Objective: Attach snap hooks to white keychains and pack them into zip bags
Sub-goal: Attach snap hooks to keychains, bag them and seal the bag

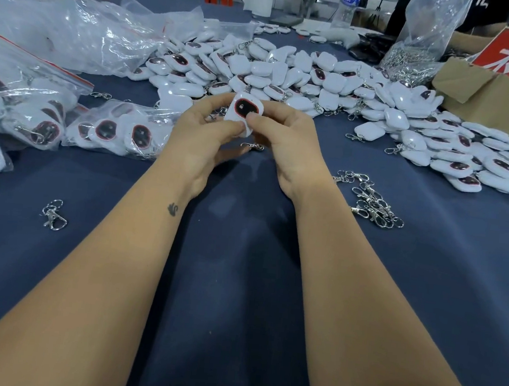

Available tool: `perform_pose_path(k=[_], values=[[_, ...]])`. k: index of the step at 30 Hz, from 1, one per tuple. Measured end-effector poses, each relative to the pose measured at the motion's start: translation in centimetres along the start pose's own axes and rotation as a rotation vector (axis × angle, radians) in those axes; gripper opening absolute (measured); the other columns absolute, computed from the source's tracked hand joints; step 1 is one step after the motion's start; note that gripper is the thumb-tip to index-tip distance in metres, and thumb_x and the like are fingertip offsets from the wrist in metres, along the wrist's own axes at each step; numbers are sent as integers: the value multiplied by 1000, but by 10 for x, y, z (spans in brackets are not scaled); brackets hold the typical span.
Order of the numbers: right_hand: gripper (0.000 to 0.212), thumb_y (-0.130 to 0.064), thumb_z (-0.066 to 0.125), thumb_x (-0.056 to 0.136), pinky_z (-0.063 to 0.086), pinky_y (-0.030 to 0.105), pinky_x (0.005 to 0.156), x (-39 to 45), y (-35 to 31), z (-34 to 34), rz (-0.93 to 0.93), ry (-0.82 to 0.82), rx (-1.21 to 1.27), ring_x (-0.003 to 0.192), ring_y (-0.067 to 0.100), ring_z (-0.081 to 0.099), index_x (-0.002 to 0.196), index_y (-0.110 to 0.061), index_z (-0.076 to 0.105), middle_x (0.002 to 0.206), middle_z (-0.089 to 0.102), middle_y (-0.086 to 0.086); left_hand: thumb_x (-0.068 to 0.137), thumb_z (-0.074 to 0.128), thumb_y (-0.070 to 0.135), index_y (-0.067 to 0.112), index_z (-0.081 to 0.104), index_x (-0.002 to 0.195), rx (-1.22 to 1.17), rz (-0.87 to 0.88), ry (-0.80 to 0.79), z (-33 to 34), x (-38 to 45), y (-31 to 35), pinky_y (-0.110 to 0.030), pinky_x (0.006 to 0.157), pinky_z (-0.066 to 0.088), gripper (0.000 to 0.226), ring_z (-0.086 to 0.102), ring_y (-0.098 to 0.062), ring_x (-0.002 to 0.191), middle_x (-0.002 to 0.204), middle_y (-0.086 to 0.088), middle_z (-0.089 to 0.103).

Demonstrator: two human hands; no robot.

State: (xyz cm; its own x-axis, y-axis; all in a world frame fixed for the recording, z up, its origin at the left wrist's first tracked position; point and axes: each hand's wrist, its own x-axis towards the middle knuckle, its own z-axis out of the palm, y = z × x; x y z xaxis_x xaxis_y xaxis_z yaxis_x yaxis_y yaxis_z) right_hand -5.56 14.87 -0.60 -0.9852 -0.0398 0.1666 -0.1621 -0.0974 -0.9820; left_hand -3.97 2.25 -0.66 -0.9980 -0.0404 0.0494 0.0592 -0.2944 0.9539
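Observation:
Both my hands hold one white keychain with a dark oval face, raised above the middle of the blue table. My left hand grips its left and lower edge. My right hand pinches its right side, thumb on the front. Just below my hands a single snap hook lies on the cloth. A small heap of snap hooks sits to the right of my right wrist. One loose snap hook lies at the left.
A large pile of white keychains spreads across the back and right. Filled zip bags lie at the left, with crumpled plastic behind them. A cardboard box and a clear bag of hooks stand at the back right.

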Motion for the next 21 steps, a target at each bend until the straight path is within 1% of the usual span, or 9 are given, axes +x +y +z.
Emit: perform_pose_path(k=[2,3,5,7,9,13,16,18,21], values=[[17,2,62,88,53,43,96,0,1,0,-10,25,-106,96,32,67,98,-7,73,99,72,18,90,56,-3,17,69,107,37,-2,-14,1,1,0,-33,81,60,29,69,-15,77,92,-5,71],[19,3,62,87,54,42,96,0,2,0,-12,32,-161,96,30,68,100,-5,73,100,73,17,91,56,-1,16,70,107,44,-8,-6,1,1,0,-33,82,60,27,68,-15,79,92,-4,72],[21,3,61,86,54,38,92,-1,2,0,-19,27,-225,92,24,67,102,-2,74,98,74,16,92,56,2,14,71,108,56,-18,12,0,3,-1,-32,80,60,25,67,-18,84,96,-5,72],[21,2,62,86,54,37,91,-1,2,0,-27,24,-221,88,20,66,102,-2,74,97,74,16,93,57,2,15,73,102,60,-21,16,-1,3,-1,-32,79,60,23,68,-19,83,90,-4,74],[21,2,61,86,53,39,92,-1,1,0,-25,20,-193,89,20,66,103,-2,73,98,73,18,93,57,2,15,74,96,55,-21,10,-3,3,-1,-33,79,60,22,69,-18,79,82,-3,74],[17,-1,61,86,51,43,95,-2,1,-1,-10,-17,-130,87,21,63,94,-7,74,90,70,14,94,59,4,16,74,96,64,-7,1,-3,2,-2,-36,80,60,19,71,-19,77,81,-4,75],[19,-3,58,83,50,45,95,-1,1,1,10,-57,-99,87,23,60,94,-7,73,87,67,13,93,60,3,13,73,94,64,21,24,-3,0,-2,-30,67,60,17,71,-19,70,76,-4,74],[20,-2,56,82,49,41,88,0,3,2,19,-72,-112,84,22,57,93,-4,73,84,63,13,91,60,0,11,73,90,47,33,52,-2,0,-1,-27,59,57,17,72,-19,66,72,-4,74],[27,-5,54,78,42,35,81,1,3,1,20,-73,-120,82,23,51,96,6,71,82,57,14,90,62,0,11,73,89,54,41,73,0,-2,-1,-24,57,54,16,71,-18,66,71,-3,73]])
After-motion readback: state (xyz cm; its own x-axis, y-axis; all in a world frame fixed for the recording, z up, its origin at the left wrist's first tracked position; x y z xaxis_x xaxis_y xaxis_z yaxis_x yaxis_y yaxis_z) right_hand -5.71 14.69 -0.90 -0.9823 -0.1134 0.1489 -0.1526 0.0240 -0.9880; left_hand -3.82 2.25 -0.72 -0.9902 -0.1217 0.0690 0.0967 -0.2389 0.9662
